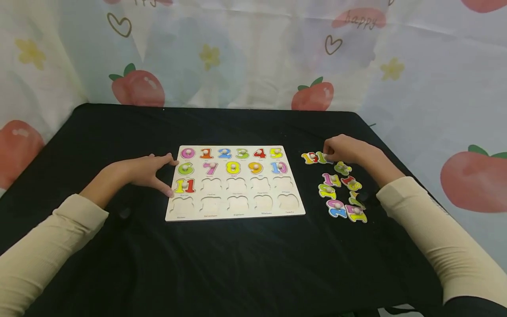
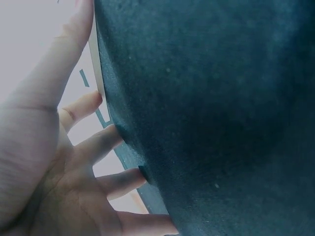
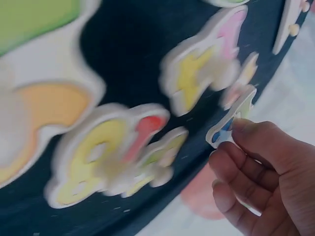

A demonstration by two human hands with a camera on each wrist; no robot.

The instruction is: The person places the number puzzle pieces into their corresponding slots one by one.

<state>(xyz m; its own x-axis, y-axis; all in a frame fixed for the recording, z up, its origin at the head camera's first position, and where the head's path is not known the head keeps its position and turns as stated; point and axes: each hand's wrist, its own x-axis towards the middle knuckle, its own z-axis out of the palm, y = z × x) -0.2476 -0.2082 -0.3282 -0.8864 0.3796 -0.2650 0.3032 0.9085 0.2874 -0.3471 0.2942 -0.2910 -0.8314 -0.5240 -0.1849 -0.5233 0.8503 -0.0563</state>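
Note:
A wooden number puzzle board (image 1: 237,215) lies on a black-covered table, with knobbed pieces 0 through 11 in its upper slots. At the board's left edge is my left hand (image 1: 144,171), thumb and fingers spread and touching it; the left wrist view shows the fingers (image 2: 106,140) fairly straight along that edge. Right of the board, my right hand (image 1: 344,149) pinches a green-and-blue number piece (image 3: 222,132) between thumb and fingers. Beside it lies a yellow-and-red piece (image 1: 309,157). The held piece's full number is partly hidden.
More loose number pieces lie nearer me on the right, among them a pink-and-blue 20 (image 1: 336,208), a yellow-and-green piece (image 1: 326,191) and a red-and-yellow 18 (image 1: 351,183). Behind the table (image 1: 237,127) hangs a printed cloth (image 1: 253,53).

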